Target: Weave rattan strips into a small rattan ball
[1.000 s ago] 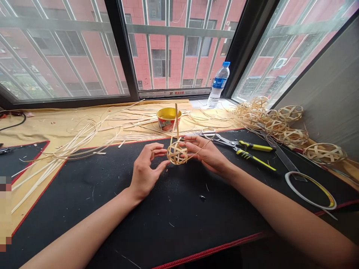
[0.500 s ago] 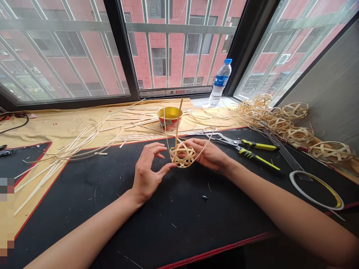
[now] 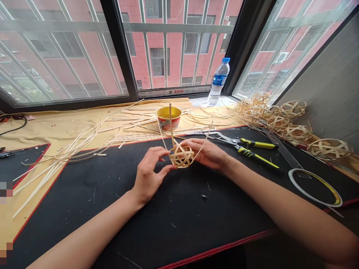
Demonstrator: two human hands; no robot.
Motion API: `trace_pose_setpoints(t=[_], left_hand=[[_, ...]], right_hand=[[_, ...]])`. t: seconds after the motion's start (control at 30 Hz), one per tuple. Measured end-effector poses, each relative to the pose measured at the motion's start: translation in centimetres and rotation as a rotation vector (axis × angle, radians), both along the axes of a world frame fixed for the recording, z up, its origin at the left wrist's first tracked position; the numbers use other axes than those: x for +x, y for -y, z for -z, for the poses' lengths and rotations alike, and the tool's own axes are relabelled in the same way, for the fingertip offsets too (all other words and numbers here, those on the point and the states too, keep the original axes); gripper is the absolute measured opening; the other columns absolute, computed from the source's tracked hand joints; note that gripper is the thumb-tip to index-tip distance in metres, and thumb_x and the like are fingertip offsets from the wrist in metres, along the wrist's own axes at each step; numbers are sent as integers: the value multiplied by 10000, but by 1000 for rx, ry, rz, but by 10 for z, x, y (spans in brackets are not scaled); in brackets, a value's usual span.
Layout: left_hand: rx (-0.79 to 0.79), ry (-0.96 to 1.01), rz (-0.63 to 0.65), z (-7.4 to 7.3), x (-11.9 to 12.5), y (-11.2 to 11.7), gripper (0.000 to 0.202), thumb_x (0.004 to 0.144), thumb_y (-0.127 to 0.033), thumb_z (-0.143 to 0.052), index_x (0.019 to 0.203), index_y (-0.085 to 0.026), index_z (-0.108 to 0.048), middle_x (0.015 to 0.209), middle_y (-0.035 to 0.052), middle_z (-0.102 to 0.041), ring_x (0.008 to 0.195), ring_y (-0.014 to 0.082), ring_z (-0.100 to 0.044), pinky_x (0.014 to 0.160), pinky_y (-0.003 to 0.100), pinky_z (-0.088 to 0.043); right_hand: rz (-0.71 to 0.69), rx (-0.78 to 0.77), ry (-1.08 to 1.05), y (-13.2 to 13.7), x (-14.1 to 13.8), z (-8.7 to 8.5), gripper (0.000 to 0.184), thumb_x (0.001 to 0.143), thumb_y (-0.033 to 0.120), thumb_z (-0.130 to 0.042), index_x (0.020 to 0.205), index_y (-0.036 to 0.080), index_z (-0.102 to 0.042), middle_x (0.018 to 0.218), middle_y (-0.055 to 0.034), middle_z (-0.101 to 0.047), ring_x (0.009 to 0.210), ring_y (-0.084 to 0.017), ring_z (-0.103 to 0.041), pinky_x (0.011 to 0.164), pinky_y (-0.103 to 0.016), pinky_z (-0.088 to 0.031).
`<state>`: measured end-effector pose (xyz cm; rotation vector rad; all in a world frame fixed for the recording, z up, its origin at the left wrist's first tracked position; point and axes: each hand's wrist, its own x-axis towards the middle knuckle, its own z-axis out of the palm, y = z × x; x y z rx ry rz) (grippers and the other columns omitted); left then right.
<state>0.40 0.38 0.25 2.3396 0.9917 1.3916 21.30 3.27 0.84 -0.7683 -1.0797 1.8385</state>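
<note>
A small woven bamboo ball (image 3: 183,157) is held above the black mat (image 3: 157,231), with loose strip ends sticking up from it. My left hand (image 3: 150,172) grips its left side, thumb at the lower edge and fingertips at the upper left. On the right, my right hand (image 3: 206,153) has its fingers closed on the ball's far right side, partly hidden behind the weave. One wide strip (image 3: 170,125) rises from the ball's left side, in front of the red and gold bowl (image 3: 169,123). A thinner end slants up past my right hand.
Yellow-handled pliers (image 3: 238,144), a metal ruler (image 3: 288,155) and a tape ring (image 3: 315,186) lie at the right. Finished woven balls (image 3: 297,132) are piled at the back right. Loose bamboo strips (image 3: 81,140) spread over the left; a water bottle (image 3: 218,82) stands by the window.
The ball has turned a little in my hands, and its upright strip has swung left. My left fingertips have closed in from apart to touch the ball.
</note>
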Motion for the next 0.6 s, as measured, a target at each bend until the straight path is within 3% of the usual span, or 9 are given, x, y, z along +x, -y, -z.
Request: trace_pose_setpoints(t=[0.17, 0.6], left_hand=[[-72, -118, -63, 2, -1, 0, 319, 744, -178, -717, 1027, -173, -569, 914, 26, -641, 704, 129, -608, 693, 275, -529], [-57, -223, -34, 3, -2, -2, 286, 742, -129, -705, 1007, -165, -603, 914, 52, -659, 843, 189, -627, 739, 336, -539]], right_hand=[[30, -16, 21, -2, 1, 3, 238, 718, 290, -755, 892, 133, -712, 925, -65, -715, 839, -165, -675, 818, -300, -526], [-38, -25, 86, -5, 3, 6, 243, 730, 324, -744, 858, 119, -715, 925, -91, -719, 872, -172, -668, 855, -308, -507]])
